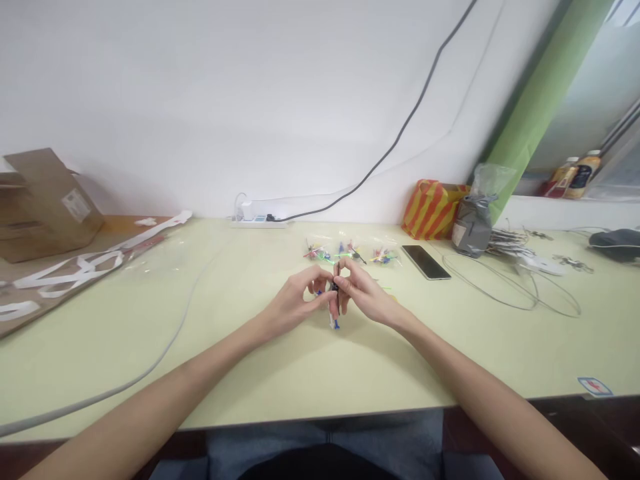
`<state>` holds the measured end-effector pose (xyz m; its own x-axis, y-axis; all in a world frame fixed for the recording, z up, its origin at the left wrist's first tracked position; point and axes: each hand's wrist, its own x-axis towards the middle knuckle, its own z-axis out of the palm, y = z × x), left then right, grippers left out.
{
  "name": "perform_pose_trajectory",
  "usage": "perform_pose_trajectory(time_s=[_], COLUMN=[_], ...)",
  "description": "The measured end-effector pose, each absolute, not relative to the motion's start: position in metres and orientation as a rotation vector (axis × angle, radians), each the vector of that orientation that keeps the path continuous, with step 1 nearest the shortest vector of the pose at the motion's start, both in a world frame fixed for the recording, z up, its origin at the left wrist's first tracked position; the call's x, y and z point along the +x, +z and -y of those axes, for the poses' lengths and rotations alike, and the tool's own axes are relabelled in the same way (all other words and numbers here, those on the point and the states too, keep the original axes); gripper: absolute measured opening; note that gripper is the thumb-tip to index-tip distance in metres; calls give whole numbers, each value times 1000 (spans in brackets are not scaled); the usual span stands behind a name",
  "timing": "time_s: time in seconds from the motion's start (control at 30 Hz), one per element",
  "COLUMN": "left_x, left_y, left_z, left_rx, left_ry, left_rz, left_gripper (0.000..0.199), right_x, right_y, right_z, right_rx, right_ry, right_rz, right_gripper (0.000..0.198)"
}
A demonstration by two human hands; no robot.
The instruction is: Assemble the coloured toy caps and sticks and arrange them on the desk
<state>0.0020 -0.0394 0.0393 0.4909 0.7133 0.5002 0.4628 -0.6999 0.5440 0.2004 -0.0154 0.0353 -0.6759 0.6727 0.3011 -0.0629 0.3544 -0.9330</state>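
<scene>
My left hand [297, 303] and my right hand [367, 293] meet over the middle of the table, fingertips pinched on a small, thin black piece [336, 287] held upright between them. Its exact kind is too small to make out, and fingers cover part of it. Just below the fingers, small white and blue plastic pieces [336, 324] show near the tabletop. Behind my hands lie clear bags of small coloured plastic parts [319, 251], with red, green, blue and yellow among them.
A phone [426, 262] lies right of the bags. Farther right are a striped bag [433, 208], a grey bundle in plastic [471, 223] and loose cables [515, 287]. A power strip [260, 222] sits by the wall. At left are a cardboard box [47, 207] and a grey cable [165, 350].
</scene>
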Motion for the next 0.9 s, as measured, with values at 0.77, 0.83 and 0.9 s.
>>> perform_pose_trajectory(time_s=[0.77,0.83,0.9], left_x=[-8,-10,-11], left_y=[41,43,43], left_z=[40,35,30], left_rx=[2604,2619,2658], left_ry=[907,930,926], left_rz=[-912,-956,-952], left_gripper=[7,12,15], right_x=[210,209,208], right_y=[44,43,40], right_z=[7,4,0], right_rx=[-491,-619,-738], right_ry=[1698,1512,1349], right_rz=[1771,1723,1687], right_gripper=[36,39,42])
